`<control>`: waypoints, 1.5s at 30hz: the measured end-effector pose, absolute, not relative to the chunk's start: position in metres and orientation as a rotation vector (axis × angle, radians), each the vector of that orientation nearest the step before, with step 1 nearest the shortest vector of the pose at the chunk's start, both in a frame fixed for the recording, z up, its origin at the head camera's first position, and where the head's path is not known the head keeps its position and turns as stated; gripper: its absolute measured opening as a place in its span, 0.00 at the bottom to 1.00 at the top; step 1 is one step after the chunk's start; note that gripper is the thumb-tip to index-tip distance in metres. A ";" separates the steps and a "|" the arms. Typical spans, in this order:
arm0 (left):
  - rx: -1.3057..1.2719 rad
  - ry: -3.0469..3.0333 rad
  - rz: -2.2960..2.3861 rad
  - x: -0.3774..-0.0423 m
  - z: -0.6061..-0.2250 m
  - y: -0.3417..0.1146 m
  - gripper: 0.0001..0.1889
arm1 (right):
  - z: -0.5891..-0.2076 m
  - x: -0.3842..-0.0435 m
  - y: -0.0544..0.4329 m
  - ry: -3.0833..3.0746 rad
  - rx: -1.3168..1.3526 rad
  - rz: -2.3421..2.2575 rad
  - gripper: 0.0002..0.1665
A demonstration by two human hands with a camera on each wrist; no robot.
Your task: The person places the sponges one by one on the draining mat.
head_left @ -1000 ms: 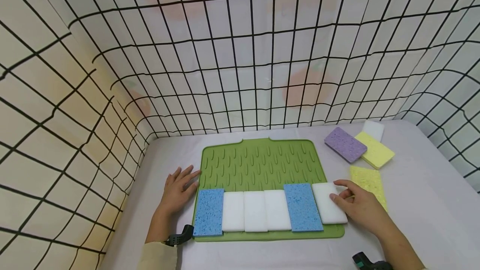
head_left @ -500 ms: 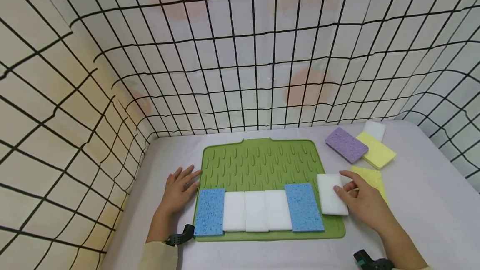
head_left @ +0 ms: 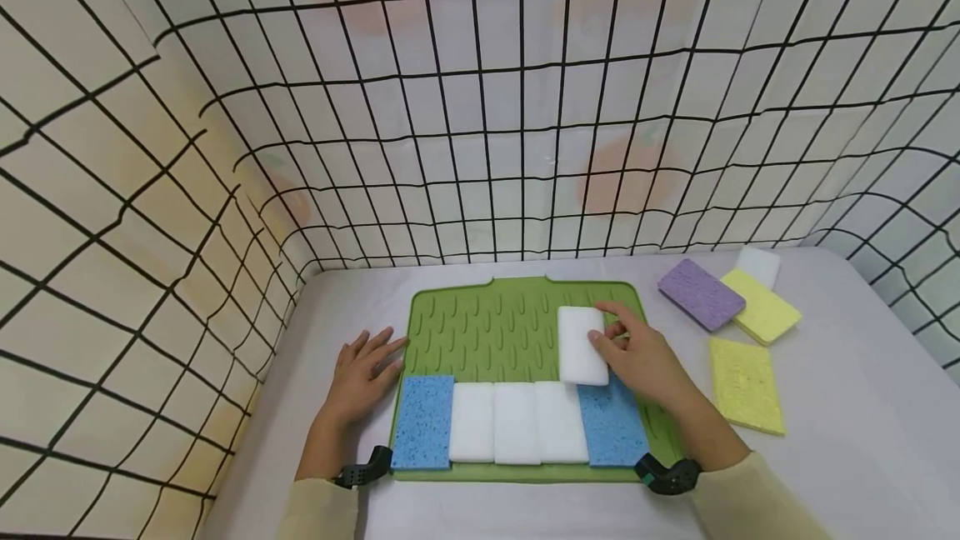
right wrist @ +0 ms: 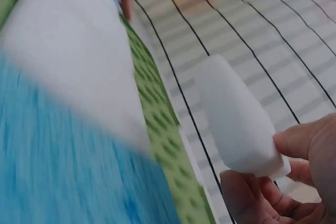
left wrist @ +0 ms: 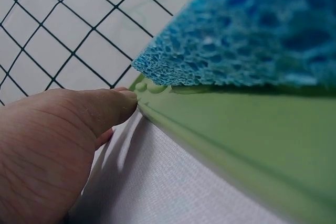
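My right hand point(head_left: 643, 358) pinches a white sponge point(head_left: 581, 346) by its right edge, above the upper right part of a green ribbed mat point(head_left: 480, 332). The right wrist view shows the thumb and fingers on one end of this white sponge point(right wrist: 233, 119). Along the mat's near part lie a blue sponge point(head_left: 423, 423), a row of three white sponges point(head_left: 516, 423) and another blue sponge point(head_left: 613, 423), partly covered by the right hand and wrist. My left hand point(head_left: 362, 377) rests at the mat's left edge with fingers spread; its thumb point(left wrist: 113, 106) touches the mat's rim.
To the right of the mat lie a purple sponge point(head_left: 701, 294), a yellow sponge point(head_left: 762, 307), a second yellow sponge point(head_left: 746, 386) and a white sponge point(head_left: 759, 267). A black wire grid point(head_left: 517, 140) stands behind and at both sides of the table.
My right hand has lifted the white sponge off the right end of the row and carried it left and away, over the mat. The left hand has stayed in place.
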State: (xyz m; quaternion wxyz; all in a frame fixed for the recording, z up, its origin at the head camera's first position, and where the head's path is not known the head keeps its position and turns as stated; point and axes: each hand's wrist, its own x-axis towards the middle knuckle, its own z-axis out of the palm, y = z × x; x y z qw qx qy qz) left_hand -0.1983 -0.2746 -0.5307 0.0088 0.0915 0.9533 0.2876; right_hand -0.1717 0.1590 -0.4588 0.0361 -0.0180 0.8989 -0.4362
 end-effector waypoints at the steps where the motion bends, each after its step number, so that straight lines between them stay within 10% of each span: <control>1: 0.287 2.980 0.902 -0.198 -0.531 -0.274 0.24 | -0.459 -0.175 0.150 2.745 -0.057 -1.338 0.33; 22: 0.287 3.008 0.863 -0.202 -0.531 -0.274 0.23 | -0.472 -0.237 -0.012 2.448 -0.081 -1.447 0.32; 45: 0.258 2.978 0.852 -0.201 -0.532 -0.275 0.24 | -0.494 -0.242 -0.036 2.502 -0.209 -1.291 0.31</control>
